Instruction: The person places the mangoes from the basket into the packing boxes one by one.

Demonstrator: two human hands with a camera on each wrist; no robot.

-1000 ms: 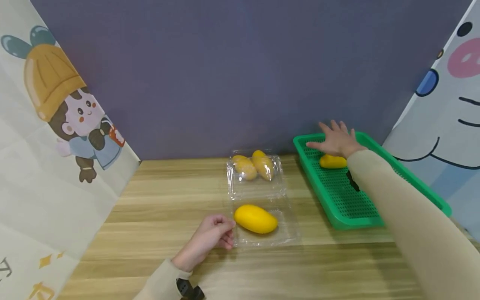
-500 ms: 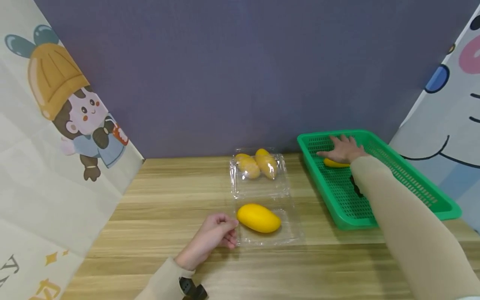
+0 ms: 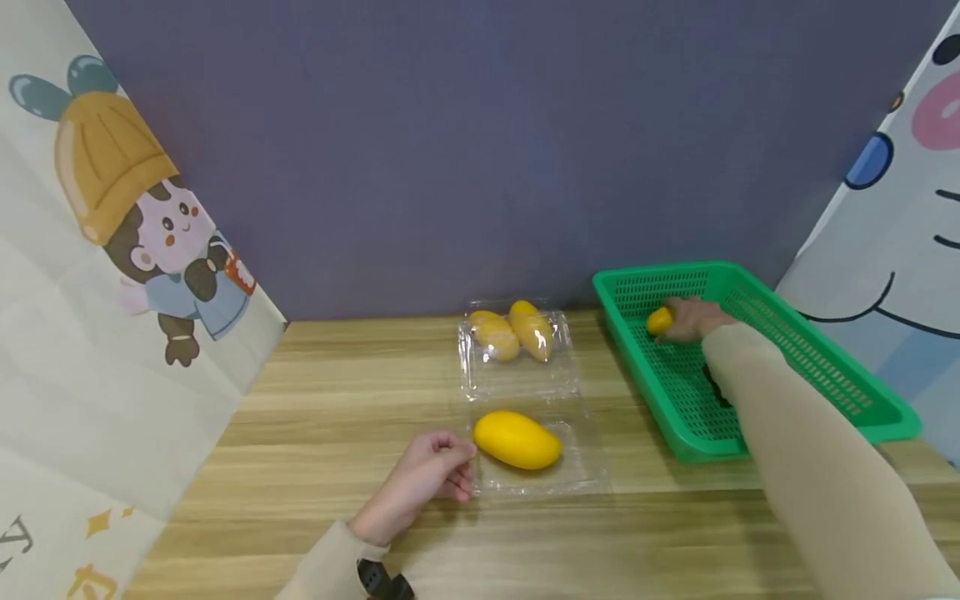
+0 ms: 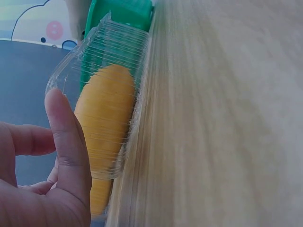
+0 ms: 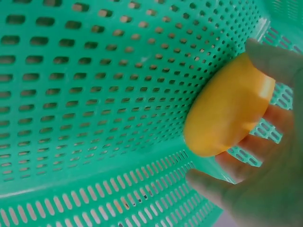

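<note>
Mango was gripped by the right hand at the basket's far end; the clamshell's near-left corner was pinched by the left hand.

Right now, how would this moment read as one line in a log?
right hand: grips mango in basket | left hand: holds edge of clear box | box: one mango

Wooden table: clamshell box, green basket
</note>
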